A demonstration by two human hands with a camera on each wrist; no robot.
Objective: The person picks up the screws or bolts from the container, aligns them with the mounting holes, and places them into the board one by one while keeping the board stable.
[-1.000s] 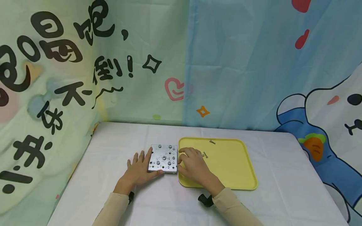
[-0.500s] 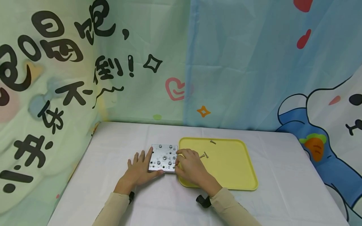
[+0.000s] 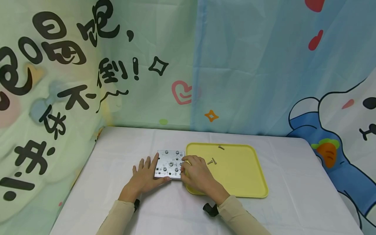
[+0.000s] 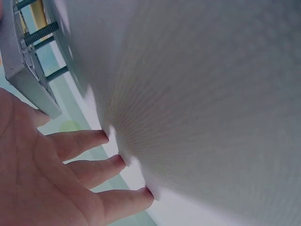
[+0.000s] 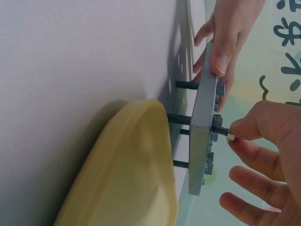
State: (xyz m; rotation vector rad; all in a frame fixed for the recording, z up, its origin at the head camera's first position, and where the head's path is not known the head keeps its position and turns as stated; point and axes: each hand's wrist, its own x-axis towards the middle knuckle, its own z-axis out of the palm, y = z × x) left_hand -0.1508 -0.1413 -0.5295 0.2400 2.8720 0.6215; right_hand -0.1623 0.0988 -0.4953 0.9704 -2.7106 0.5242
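A printed cloth backdrop (image 3: 252,71) hangs behind a white-covered desk (image 3: 164,215), where a person works on a piece of metal hardware. A shallow yellow tray (image 3: 241,169) lies on the right half, its left end just beside the work. The person's left hand (image 3: 144,179), fingers spread and straight, closes on nothing; its forefinger and thumb lie along the left and near edges of a metal plate (image 3: 168,160), apparently steadying it. The right hand (image 3: 198,174) pinches a small screw (image 5: 221,130) between thumb and forefinger, the other fingers held off to the side.

The plate lies face up left of the tray, raised off the cloth, with threaded bolts (image 5: 187,85) projecting beneath it. Three loose screws, one (image 3: 221,148) near the tray's far rim and a close pair (image 3: 214,161) nearer its left end, lie in the tray.

The step in hand appears to be fitting the pinched screw into the plate's right side; whether its thread has caught cannot be told. The next move would call for keeping the screw square to the face and turning it with the fingertips while the plate stays braced.
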